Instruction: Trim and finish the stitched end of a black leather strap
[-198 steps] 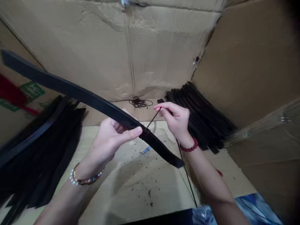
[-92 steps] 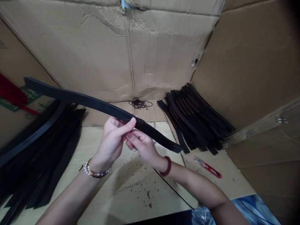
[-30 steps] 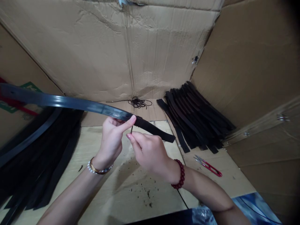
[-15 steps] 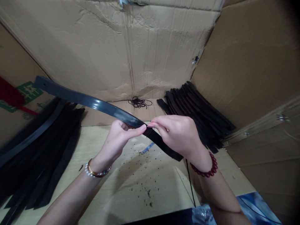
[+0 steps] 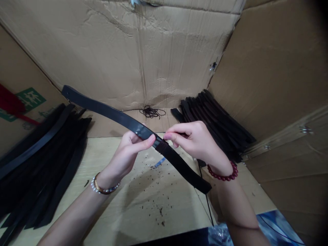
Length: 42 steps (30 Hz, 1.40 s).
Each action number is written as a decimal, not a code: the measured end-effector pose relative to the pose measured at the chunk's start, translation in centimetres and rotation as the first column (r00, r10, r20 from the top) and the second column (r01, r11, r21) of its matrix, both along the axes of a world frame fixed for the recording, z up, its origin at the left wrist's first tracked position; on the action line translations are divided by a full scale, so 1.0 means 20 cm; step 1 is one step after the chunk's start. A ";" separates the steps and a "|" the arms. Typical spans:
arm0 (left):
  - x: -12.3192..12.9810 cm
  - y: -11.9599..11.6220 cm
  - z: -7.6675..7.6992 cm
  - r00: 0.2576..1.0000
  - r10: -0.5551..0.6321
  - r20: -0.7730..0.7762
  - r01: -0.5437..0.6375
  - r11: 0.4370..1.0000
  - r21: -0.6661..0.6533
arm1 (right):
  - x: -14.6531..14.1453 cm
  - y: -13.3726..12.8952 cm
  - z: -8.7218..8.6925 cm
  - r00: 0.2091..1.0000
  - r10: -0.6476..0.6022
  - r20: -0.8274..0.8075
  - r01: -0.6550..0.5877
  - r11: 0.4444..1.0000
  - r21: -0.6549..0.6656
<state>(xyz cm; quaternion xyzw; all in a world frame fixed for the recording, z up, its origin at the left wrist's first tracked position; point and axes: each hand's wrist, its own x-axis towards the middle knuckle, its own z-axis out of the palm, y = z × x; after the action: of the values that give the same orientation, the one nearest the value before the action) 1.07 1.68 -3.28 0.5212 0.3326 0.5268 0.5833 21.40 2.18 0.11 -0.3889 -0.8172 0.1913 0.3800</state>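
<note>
Strip (image 5: 107, 114), long, dark and curved, is up in the air over the counter (image 5: 110, 218), tilted, its grey end high at left and its black end low at right. Left hand (image 5: 130, 147) clamps it, thumb on top, just beside the band (image 5: 162, 147). Right hand (image 5: 192, 138) is apart from the left, thumb and finger drawn together at the band's edge; cannot tell what, if anything, is between them.

Done: band of several close turns sits around the strip. Judged well advanced. Left: no knot or trimmed end can be made out; a length of cord (image 5: 208, 208) runs from below the right hand, past the strip's black end, to the counter's near edge. Its join to the band is hidden.

Stock: pile of strips at left (image 5: 46, 164), no bands visible; pile at right (image 5: 215, 126), perhaps banded, too dark to confirm.
</note>
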 end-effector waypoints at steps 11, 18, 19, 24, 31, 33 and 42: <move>-0.03 -0.02 0.03 0.999 0.018 -0.040 -0.016 0.999 0.052 | -0.04 0.24 -0.20 0.832 0.333 -0.443 -0.501 0.794 -0.344; -0.02 -0.01 0.02 0.983 0.179 0.027 -0.181 0.981 0.076 | -0.21 0.24 -0.36 0.721 0.191 -0.666 -0.585 0.682 -0.439; -0.01 -0.01 0.02 0.985 0.163 0.050 -0.166 0.985 0.052 | -0.25 0.22 -0.39 0.695 0.191 -0.693 -0.620 0.647 -0.444; 0.00 -0.01 0.01 0.987 0.111 0.119 -0.083 0.971 -0.223 | -0.42 0.07 -0.48 0.530 0.136 -0.837 -0.725 0.584 -0.365; 0.01 0.02 -0.01 0.924 0.348 0.158 -0.331 0.936 -0.123 | -0.47 -0.12 -0.37 0.768 0.020 -0.640 -0.335 0.865 -0.374; 0.03 0.02 -0.02 0.907 0.393 0.153 -0.392 0.919 -0.038 | -0.44 -0.16 -0.32 0.888 -0.004 -0.459 -0.133 0.955 -0.266; 0.02 0.02 -0.04 0.911 0.412 0.018 -0.408 0.893 0.188 | -0.21 -0.21 -0.13 0.966 -0.240 0.101 0.173 0.881 0.440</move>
<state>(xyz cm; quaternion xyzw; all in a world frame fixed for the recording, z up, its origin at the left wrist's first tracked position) 1.38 2.01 -4.01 0.4978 0.3904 0.6611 0.4034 17.18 -1.96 -2.42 -0.3945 -0.8197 -0.0644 0.4104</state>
